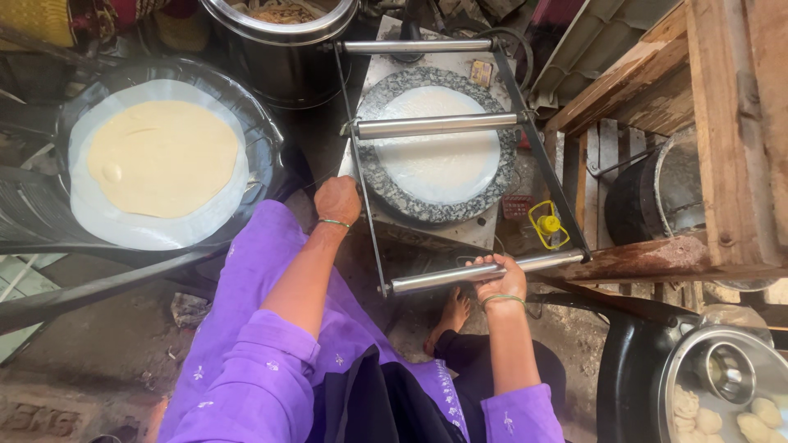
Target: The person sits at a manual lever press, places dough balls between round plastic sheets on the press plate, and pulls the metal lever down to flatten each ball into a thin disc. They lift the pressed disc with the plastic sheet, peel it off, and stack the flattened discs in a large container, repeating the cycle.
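Seen from above: nearest the viewer, two arms in purple sleeves reach forward, each wrist ringed by a thin green bangle. The right hand [501, 280] is curled tight around the near metal bar [484, 272] of a hand-worked press, fingers wrapped over the bar's top. The left hand [337, 201], fingers folded under, rests on the thin left side rod [359, 164] of the press frame; whether it grips the rod cannot be told. A bare foot [453, 312] shows on the ground below the bar. At lower right a steel tray [698, 361] holds pale dough balls [759, 414] and a small steel bowl [729, 373]. Beyond the hands, the round speckled stone plate [386, 184] of the press lies under a white plastic sheet [439, 160], and a middle roller [435, 125] crosses above it. To the left, well apart from the press, a flattened round of dough [162, 157] lies on a white sheet [98, 217] in a dark basket [263, 139]. A yellow-capped object [548, 224] sits just right of the plate. Farthest off, a large steel pot [283, 49] stands beside the frame's far bar [414, 46].
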